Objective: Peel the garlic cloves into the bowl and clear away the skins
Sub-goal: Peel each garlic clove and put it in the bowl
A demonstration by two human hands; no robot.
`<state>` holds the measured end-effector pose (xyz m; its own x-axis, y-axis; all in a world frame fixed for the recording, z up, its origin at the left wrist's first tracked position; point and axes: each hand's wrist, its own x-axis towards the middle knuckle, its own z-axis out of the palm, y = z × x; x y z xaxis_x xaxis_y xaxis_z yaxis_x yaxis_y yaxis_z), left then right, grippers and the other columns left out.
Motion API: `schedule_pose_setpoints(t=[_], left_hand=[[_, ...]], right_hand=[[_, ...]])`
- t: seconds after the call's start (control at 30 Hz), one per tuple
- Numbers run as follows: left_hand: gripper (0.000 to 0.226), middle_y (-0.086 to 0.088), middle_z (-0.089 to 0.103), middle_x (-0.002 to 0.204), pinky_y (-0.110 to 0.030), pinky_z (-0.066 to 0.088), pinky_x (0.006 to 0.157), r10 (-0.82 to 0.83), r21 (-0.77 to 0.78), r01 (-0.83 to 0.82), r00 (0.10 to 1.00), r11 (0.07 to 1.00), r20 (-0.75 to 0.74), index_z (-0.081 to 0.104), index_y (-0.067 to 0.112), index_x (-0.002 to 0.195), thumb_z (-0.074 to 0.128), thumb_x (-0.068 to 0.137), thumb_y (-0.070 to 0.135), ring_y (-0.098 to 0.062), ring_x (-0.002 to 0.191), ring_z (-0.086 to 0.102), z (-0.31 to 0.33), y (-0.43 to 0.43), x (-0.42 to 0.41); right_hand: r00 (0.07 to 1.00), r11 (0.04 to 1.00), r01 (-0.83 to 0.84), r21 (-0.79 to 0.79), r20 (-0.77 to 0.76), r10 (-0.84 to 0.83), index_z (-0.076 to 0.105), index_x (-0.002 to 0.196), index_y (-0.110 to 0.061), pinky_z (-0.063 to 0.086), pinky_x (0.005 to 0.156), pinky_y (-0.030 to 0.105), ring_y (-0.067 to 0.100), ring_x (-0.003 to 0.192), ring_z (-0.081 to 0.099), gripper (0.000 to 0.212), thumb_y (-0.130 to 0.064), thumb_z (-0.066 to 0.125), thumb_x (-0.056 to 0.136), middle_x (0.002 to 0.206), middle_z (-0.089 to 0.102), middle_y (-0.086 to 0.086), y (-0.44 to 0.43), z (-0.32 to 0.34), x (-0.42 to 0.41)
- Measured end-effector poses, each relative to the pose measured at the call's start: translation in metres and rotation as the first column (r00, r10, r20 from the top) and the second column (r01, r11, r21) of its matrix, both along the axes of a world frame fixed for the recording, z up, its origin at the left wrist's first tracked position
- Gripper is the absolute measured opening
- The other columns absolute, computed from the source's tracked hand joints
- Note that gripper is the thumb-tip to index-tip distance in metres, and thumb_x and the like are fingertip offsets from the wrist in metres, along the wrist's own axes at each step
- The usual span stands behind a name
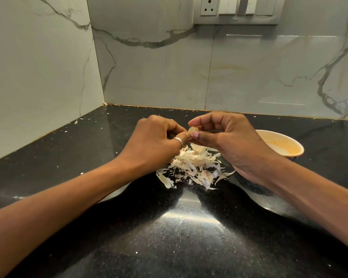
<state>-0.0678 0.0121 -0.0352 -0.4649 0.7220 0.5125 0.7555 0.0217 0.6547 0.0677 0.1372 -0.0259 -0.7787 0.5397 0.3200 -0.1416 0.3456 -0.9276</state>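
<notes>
A pale garlic clove (192,131) is held between both hands above the black counter. My left hand (159,139), with a silver ring on one finger, pinches the clove's left end. My right hand (225,137) pinches its right end between thumb and fingertips. Directly below the hands lies a heap of papery garlic skins (195,167). An orange-tinted bowl (279,146) stands to the right, partly hidden behind my right hand; its contents are hidden.
The black speckled counter (169,237) runs into a corner of marble-patterned wall tiles (159,73). Small skin flecks are scattered over the counter at the left and along the back edge. A socket and switch panel (237,9) sits high on the back wall.
</notes>
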Motion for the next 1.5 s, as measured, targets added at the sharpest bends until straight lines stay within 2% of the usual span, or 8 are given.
schedule_pose_setpoints(t=[0.33,0.5,0.6,0.8,0.97,1.2,1.33,1.5], left_hand=[[0.011,0.003,0.072,0.068,-0.028,0.059,0.051,0.005,0.020,-0.006,0.999,1.000,0.033,0.076,0.015,0.086,0.071,0.093,0.022,-0.010,0.058,0.070,0.000,0.000,0.000],[0.016,0.000,0.073,0.069,-0.030,0.060,0.051,-0.017,0.012,0.016,1.000,1.000,0.018,0.078,0.016,0.088,0.073,0.091,0.030,-0.014,0.058,0.071,0.001,-0.001,0.000],[0.023,0.000,0.074,0.069,-0.031,0.061,0.052,-0.019,-0.008,0.019,1.000,1.000,0.008,0.078,0.016,0.089,0.073,0.090,0.038,-0.013,0.057,0.070,0.001,0.000,0.001],[0.023,0.000,0.073,0.067,-0.037,0.061,0.056,-0.004,-0.023,0.003,0.999,1.000,-0.035,0.078,0.017,0.086,0.070,0.092,0.038,-0.014,0.055,0.070,0.000,-0.001,0.001],[0.016,0.002,0.072,0.066,-0.038,0.061,0.057,0.028,-0.008,-0.028,0.999,1.000,-0.046,0.077,0.017,0.082,0.070,0.093,0.026,-0.014,0.056,0.070,-0.001,0.000,0.002],[0.011,0.004,0.071,0.068,-0.030,0.060,0.051,0.038,0.039,-0.037,0.999,0.999,-0.031,0.076,0.017,0.087,0.068,0.095,0.019,-0.013,0.056,0.069,0.001,-0.001,0.001],[0.004,0.015,0.070,0.067,-0.026,0.060,0.053,0.021,0.066,-0.018,0.999,0.998,-0.049,0.077,0.022,0.090,0.073,0.091,0.022,-0.006,0.058,0.068,0.002,-0.002,0.001],[0.008,0.028,0.062,0.057,-0.011,0.050,0.056,0.013,0.075,0.001,0.983,0.997,-0.186,0.079,0.022,0.089,0.074,0.089,0.028,0.005,0.056,0.063,0.001,-0.003,0.005]], right_hand=[[1.000,1.000,-0.011,-0.006,-0.002,0.011,0.074,0.103,-0.008,0.061,0.086,0.028,0.020,0.089,0.075,0.020,0.007,0.069,0.091,0.097,0.077,0.016,0.000,0.002,-0.001],[1.000,1.000,0.000,-0.005,0.007,0.000,0.073,0.105,-0.006,0.062,0.089,0.033,0.025,0.093,0.076,0.019,0.005,0.071,0.089,0.097,0.077,0.016,0.001,0.003,0.000],[0.999,0.997,0.030,0.074,0.029,-0.032,0.075,0.103,-0.010,0.061,0.090,0.034,0.023,0.093,0.077,0.019,0.002,0.075,0.088,0.097,0.077,0.013,0.001,0.002,-0.001],[0.998,0.994,0.042,0.104,0.032,-0.045,0.076,0.103,-0.010,0.062,0.088,0.032,0.022,0.092,0.077,0.019,0.002,0.076,0.088,0.096,0.077,0.013,0.000,0.001,-0.001],[0.999,0.995,0.033,0.097,0.025,-0.035,0.075,0.105,-0.007,0.062,0.087,0.030,0.023,0.092,0.077,0.018,0.003,0.073,0.090,0.096,0.078,0.014,-0.001,0.001,-0.002],[1.000,0.999,-0.007,-0.041,0.008,0.007,0.071,0.110,0.000,0.061,0.083,0.024,0.018,0.089,0.074,0.021,0.007,0.067,0.091,0.100,0.077,0.017,0.001,0.009,0.004],[1.000,0.994,0.000,-0.105,-0.004,0.000,0.070,0.109,0.003,0.062,0.085,0.028,0.024,0.092,0.073,0.019,0.006,0.069,0.090,0.105,0.074,0.024,0.000,0.011,0.004],[1.000,0.997,0.004,-0.081,0.005,-0.004,0.070,0.107,0.000,0.062,0.088,0.031,0.031,0.101,0.075,0.018,0.005,0.070,0.090,0.103,0.075,0.022,0.001,0.009,0.004]])
